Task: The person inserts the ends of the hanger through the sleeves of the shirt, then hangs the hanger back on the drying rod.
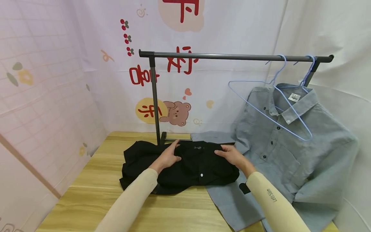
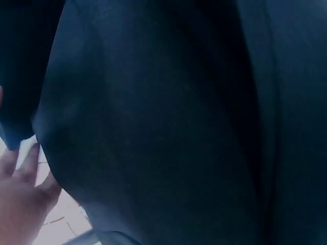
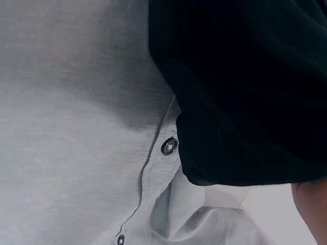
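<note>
A black shirt (image 1: pixel 188 170), bunched and with a white button showing on its front, lies over the wooden table between both hands. My left hand (image 1: pixel 166 158) reaches over its middle, thumb and forefinger spread apart; cloth hides some fingertips in the left wrist view. At the upper right edge my right hand (image 1: pixel 234 156) grips the shirt, thumb in front and fingers behind. A small label shows inside its top edge. The shirt's dark cloth (image 3: pixel 245 102) covers most of the right hand in the right wrist view.
A dark metal rack (image 1: pixel 203 55) stands behind. From its right end hang a bare blue hanger (image 1: pixel 261 112) and a grey button-up shirt (image 1: pixel 278 151) on another hanger. More grey cloth (image 1: pixel 232 199) lies on the wooden table (image 1: pixel 179 212), partly beneath the black shirt.
</note>
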### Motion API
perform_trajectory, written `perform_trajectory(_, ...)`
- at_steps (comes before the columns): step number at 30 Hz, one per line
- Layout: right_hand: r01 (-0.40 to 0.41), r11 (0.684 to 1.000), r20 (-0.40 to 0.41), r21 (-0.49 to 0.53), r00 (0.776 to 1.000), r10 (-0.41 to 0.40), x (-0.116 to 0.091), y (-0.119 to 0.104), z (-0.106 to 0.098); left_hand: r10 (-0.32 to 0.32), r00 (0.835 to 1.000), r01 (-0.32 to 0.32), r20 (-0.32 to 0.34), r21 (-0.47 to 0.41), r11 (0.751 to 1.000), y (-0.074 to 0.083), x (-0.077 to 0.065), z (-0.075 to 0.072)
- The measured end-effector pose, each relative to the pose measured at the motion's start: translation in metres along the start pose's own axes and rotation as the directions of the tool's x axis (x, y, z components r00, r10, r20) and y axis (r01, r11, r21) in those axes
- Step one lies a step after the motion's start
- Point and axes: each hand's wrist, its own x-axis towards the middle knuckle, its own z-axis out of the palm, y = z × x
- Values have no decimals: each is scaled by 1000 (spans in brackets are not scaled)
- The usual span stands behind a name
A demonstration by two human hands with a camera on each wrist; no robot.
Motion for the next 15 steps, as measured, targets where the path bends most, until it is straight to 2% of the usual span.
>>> perform_trajectory(3, 2, 1000, -11, 13, 1000, -2, 2, 2, 1, -10, 999, 9, -52, -27, 1000, 0, 0, 4)
perform_trajectory(8, -46, 999, -93, 2, 995, 46, 8, 0, 11, -33, 989, 23, -145, -69, 997, 2, -3, -4)
perform_trajectory(11, -94, 995, -155, -40, 984, 87, 12, -2, 23, -44, 986, 32, -163, -75, 997, 1, -3, -7)
perform_trajectory(15, -162, 981, -188, -111, 972, 139, 12, 1, 37, -68, 988, 59, -142, -68, 996, -6, -7, -6)
